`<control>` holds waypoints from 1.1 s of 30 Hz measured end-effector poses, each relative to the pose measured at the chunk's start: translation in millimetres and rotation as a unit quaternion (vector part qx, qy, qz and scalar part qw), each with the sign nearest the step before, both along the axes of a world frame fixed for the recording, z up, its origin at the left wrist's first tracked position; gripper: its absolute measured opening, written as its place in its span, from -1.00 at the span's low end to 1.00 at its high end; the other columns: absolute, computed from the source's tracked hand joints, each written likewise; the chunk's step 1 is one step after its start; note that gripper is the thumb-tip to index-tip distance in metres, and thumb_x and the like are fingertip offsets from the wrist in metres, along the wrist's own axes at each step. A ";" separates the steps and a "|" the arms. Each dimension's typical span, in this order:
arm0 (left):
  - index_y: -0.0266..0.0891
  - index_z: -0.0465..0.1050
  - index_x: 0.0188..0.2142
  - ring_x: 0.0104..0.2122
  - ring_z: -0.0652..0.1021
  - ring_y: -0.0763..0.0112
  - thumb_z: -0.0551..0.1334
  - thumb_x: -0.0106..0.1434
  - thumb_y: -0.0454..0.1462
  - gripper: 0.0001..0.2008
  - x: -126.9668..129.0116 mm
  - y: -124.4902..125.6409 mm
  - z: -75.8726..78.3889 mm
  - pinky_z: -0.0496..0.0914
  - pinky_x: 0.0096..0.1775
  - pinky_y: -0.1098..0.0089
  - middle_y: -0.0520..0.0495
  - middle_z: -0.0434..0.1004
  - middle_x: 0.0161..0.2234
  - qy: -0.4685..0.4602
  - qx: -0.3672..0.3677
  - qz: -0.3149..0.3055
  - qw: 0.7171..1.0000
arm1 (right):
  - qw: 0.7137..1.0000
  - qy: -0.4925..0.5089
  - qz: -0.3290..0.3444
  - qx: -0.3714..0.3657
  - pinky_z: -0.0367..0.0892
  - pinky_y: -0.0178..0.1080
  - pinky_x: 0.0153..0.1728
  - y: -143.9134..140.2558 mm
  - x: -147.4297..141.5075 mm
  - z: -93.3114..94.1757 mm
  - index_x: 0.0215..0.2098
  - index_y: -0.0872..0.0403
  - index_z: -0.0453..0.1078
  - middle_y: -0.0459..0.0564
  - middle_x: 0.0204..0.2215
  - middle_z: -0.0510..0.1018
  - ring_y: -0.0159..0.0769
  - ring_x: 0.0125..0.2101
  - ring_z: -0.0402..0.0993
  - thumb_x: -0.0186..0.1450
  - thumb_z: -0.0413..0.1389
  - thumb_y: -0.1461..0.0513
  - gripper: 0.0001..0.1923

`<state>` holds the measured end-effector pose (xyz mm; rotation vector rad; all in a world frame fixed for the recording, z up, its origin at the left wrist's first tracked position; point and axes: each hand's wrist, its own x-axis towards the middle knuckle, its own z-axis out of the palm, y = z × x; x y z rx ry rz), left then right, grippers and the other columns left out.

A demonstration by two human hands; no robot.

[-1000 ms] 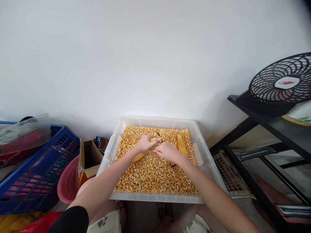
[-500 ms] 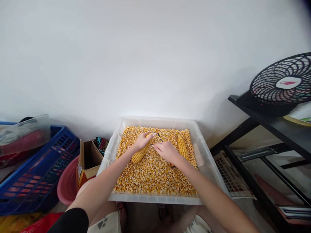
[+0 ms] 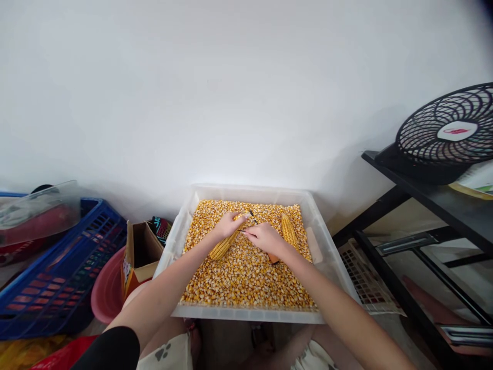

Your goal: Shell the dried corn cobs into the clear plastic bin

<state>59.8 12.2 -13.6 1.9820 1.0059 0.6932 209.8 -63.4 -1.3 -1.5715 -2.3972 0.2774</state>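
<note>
Corn cobs (image 3: 222, 248) number two, one gripped by left fingers (image 3: 242, 221), while right fingers (image 3: 251, 232) pinch one tool (image 3: 273, 258).

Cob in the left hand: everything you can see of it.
The cob is yellow, with tight kernel rows on its exposed near end. It slants, near end toward the left, its far part largely covered by the left hand gripping it. A thin dark tool in the right hand points at its right side; contact is unclear. Below are loose kernels in a translucent plastic bin; whether it rests on them is unclear.
</note>
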 end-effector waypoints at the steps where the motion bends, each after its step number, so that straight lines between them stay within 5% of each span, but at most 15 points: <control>1: -0.33 0.40 -0.52 -0.53 0.29 0.47 0.04 0.14 0.03 -0.54 0.9 -1.3 0.3 0.17 -0.42 0.48 0.06 0.30 -0.60 0.005 0.005 0.001 1.000 | 1.000 0.005 0.001 -0.003 0.10 -0.36 -0.42 -0.7 0.4 0.3 -0.44 0.09 0.48 -0.03 -0.50 0.56 -0.39 -0.48 0.41 0.32 -0.09 0.19 -0.66; 10: -0.33 0.44 -0.45 -0.47 0.39 0.40 0.02 0.15 0.04 -0.53 3.2 -4.7 0.3 0.21 -0.38 0.44 0.03 0.41 -0.54 0.028 0.027 0.014 0.999 | 0.997 0.011 -0.079 -0.002 0.08 -0.34 -0.44 -10.5 -12.8 -3.0 -0.44 0.09 0.50 0.03 -0.47 0.58 -0.36 -0.48 0.42 0.30 -0.08 0.23 -0.67; 18: -0.31 0.37 -0.54 -0.55 0.32 0.46 0.01 0.15 0.04 -0.54 3.6 -8.2 1.6 0.14 -0.47 0.46 0.07 0.28 -0.63 0.062 0.014 -0.034 0.997 | 0.996 0.075 0.009 -0.054 0.01 -0.37 -0.51 -1.5 8.4 1.2 -0.54 0.13 0.48 -0.06 -0.64 0.49 -0.45 -0.61 0.25 0.26 -0.02 0.20 -0.68; 27: -0.31 0.39 -0.53 -0.53 0.34 0.47 0.04 0.15 -0.01 -0.59 5.2 -9.3 1.5 0.12 -0.49 0.48 0.05 0.35 -0.59 0.066 0.012 -0.117 0.991 | 0.978 0.084 0.048 -0.185 0.00 -0.40 -0.53 -2.0 17.7 13.8 -0.40 0.07 0.54 -0.12 -0.57 0.52 -0.47 -0.58 0.24 0.18 0.07 0.16 -0.77; 33: -0.31 0.36 -0.56 -0.53 0.34 0.46 0.04 0.14 0.03 -0.56 2.6 -4.5 -1.1 0.17 -0.47 0.48 0.06 0.31 -0.61 0.024 -0.028 -0.100 0.994 | 0.992 0.087 0.001 -0.095 -0.03 -0.39 -0.54 -3.1 12.5 8.8 -0.47 0.07 0.51 -0.13 -0.64 0.46 -0.47 -0.60 0.23 0.24 0.00 0.15 -0.70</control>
